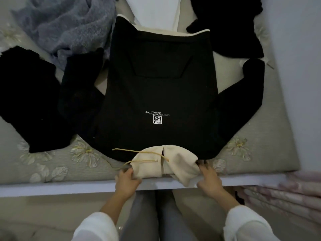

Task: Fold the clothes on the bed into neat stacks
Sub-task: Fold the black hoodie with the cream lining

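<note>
A black hoodie (159,87) lies flat, front up, on the bed, its white logo upside down to me and both sleeves spread out to the sides. Its cream hood (178,162) with tan drawstrings hangs over the near edge of the bed. My left hand (127,176) grips the left side of the hood. My right hand (208,176) holds the hood's right side where it meets the black shoulder.
A fluffy grey-blue garment (69,28) is heaped at the back left. Black clothes lie at the left (29,101) and back right (231,25). A white garment (156,13) lies beyond the hoodie. The floral bedspread (57,169) ends at a pale bed edge (52,187).
</note>
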Motion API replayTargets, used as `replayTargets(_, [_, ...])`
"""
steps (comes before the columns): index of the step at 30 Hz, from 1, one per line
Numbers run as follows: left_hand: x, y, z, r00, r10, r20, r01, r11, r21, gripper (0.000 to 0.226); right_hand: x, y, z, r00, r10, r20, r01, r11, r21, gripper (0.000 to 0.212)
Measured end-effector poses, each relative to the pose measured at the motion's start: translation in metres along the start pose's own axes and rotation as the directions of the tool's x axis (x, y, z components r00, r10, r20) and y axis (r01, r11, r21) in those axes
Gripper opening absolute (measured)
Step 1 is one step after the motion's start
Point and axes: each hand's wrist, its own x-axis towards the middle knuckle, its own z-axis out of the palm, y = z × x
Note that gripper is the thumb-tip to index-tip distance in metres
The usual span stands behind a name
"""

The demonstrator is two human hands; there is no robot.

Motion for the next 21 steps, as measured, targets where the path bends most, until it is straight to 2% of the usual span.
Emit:
replayTargets(1, [0.001, 0.0, 0.002, 0.997, 0.047, -0.068, -0.04, 0.994, 0.105, 0.032, -0.001, 0.0, 0.002, 1.0, -0.026, -0.014, 0.025, 0.992, -0.127, 0.06])
replayTargets(2, [0.001, 0.003, 0.0, 0.986, 0.107, -0.132, -0.093, 0.99, 0.108, 0.031, -0.002, -0.004, 0.002, 0.997, -0.062, -0.054, 0.052, 0.986, -0.161, 0.049])
replayTargets(3, [0.001, 0.006, -0.004, 0.971, 0.165, -0.172, -0.159, 0.986, 0.045, 0.032, -0.001, -0.008, -0.001, 0.99, -0.096, -0.101, 0.086, 0.992, -0.096, 0.036])
replayTargets(4, [-0.001, 0.011, -0.011, 0.957, 0.214, -0.195, -0.229, 0.972, -0.058, 0.03, -0.002, -0.014, -0.006, 0.984, -0.112, -0.136, 0.123, 0.99, 0.075, 0.027])
replayTargets(6, [-0.004, 0.022, -0.03, 0.938, 0.258, -0.231, -0.315, 0.914, -0.257, 0.025, -0.006, -0.029, -0.025, 0.977, -0.09, -0.195, 0.173, 0.869, 0.464, 0.027])
replayTargets(8, [-0.005, 0.032, -0.048, 0.942, 0.186, -0.28, -0.299, 0.844, -0.445, 0.021, -0.007, -0.039, -0.05, 0.971, 0.003, -0.237, 0.169, 0.696, 0.698, 0.027])
replayTargets(9, [-0.005, 0.036, -0.056, 0.957, 0.117, -0.267, -0.252, 0.79, -0.558, 0.017, -0.008, -0.042, -0.061, 0.978, 0.042, -0.206, 0.139, 0.604, 0.785, 0.025])
replayTargets(10, [-0.005, 0.041, -0.063, 0.979, 0.066, -0.194, -0.183, 0.706, -0.684, 0.015, -0.009, -0.046, -0.069, 0.989, 0.058, -0.134, 0.085, 0.517, 0.852, 0.023])
replayTargets(11, [-0.006, 0.045, -0.067, 0.996, 0.068, -0.063, -0.091, 0.597, -0.797, 0.02, -0.009, -0.048, -0.075, 0.997, 0.063, -0.042, 0.01, 0.444, 0.896, 0.023])
replayTargets(12, [-0.008, 0.048, -0.068, 0.989, 0.118, 0.086, 0.016, 0.494, -0.869, 0.03, -0.009, -0.051, -0.077, 0.997, 0.065, 0.049, -0.07, 0.37, 0.926, 0.026])
replayTargets(13, [-0.011, 0.05, -0.067, 0.961, 0.177, 0.211, 0.109, 0.46, -0.881, 0.041, -0.009, -0.053, -0.077, 0.991, 0.062, 0.122, -0.135, 0.297, 0.945, 0.029])
replayTargets(14, [-0.014, 0.051, -0.063, 0.922, 0.225, 0.314, 0.169, 0.496, -0.852, 0.051, -0.01, -0.056, -0.075, 0.985, 0.037, 0.169, -0.173, 0.213, 0.962, 0.032])
replayTargets(16, [-0.019, 0.05, -0.049, 0.872, 0.24, 0.427, 0.174, 0.664, -0.728, 0.059, -0.014, -0.06, -0.065, 0.982, -0.051, 0.18, -0.175, 0.096, 0.98, 0.029])
replayTargets(17, [-0.021, 0.048, -0.042, 0.873, 0.211, 0.44, 0.136, 0.762, -0.633, 0.059, -0.017, -0.061, -0.059, 0.981, -0.099, 0.165, -0.154, 0.108, 0.982, 0.024])
replayTargets(18, [-0.022, 0.046, -0.034, 0.885, 0.171, 0.433, 0.107, 0.831, -0.546, 0.057, -0.02, -0.062, -0.054, 0.977, -0.146, 0.158, -0.13, 0.183, 0.974, 0.024])
replayTargets(20, [-0.021, 0.038, -0.023, 0.903, 0.1, 0.418, 0.122, 0.873, -0.473, 0.039, -0.024, -0.062, -0.045, 0.965, -0.187, 0.185, -0.083, 0.451, 0.889, 0.037])
replayTargets(21, [-0.021, 0.034, -0.019, 0.899, 0.061, 0.434, 0.166, 0.869, -0.466, 0.029, -0.025, -0.061, -0.04, 0.966, -0.176, 0.192, -0.059, 0.57, 0.82, 0.036])
